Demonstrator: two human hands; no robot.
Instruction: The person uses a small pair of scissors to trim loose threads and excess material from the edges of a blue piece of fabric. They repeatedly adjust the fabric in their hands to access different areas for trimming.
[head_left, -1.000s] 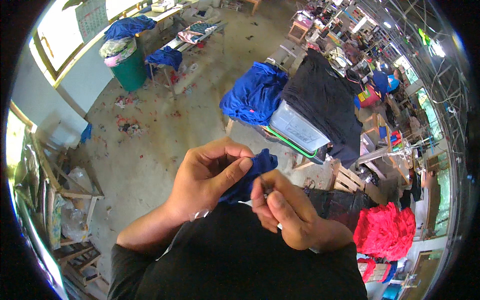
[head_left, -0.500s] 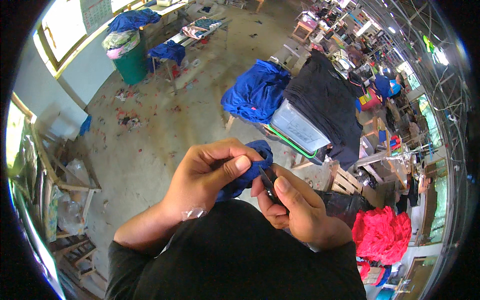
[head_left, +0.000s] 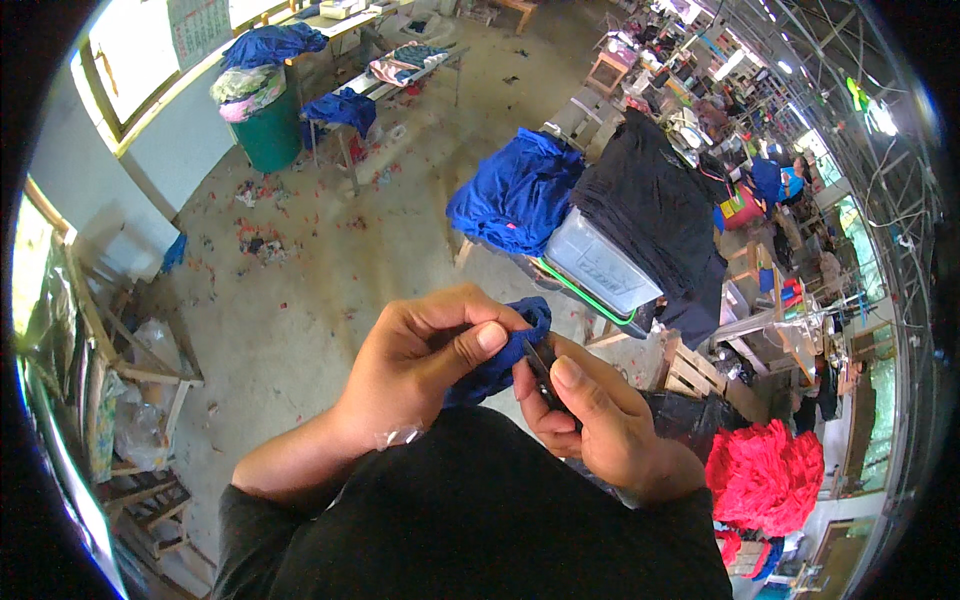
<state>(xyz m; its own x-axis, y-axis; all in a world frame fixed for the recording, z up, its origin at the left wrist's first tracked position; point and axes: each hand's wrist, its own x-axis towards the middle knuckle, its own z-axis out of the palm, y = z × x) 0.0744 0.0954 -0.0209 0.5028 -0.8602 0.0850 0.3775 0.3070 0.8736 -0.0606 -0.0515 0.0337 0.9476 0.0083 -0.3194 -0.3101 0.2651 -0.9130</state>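
Observation:
In front of my chest, my left hand [head_left: 425,350] is closed on a piece of dark blue fabric [head_left: 530,325], pinching its edge between thumb and forefinger. Part of the fabric hangs below the fingers. My right hand [head_left: 600,415] grips dark thread snips [head_left: 541,373] with a pointed tip. That tip is at the fabric's edge, close to the left thumb. Whether the blades touch a thread cannot be made out. The rest of the snips is hidden by the right fingers.
Ahead stands a table with a blue cloth pile [head_left: 515,190], a dark cloth stack [head_left: 640,190] and a clear plastic box [head_left: 603,260]. A red cloth heap [head_left: 765,475] lies at right. At far left are a green bin [head_left: 268,135] and a bench [head_left: 410,75]. Scraps litter the floor [head_left: 330,260].
The view has shifted slightly. Both hands keep their holds, and the snips' tip stays at the fabric's edge, with the fabric shifted a little between the hands.

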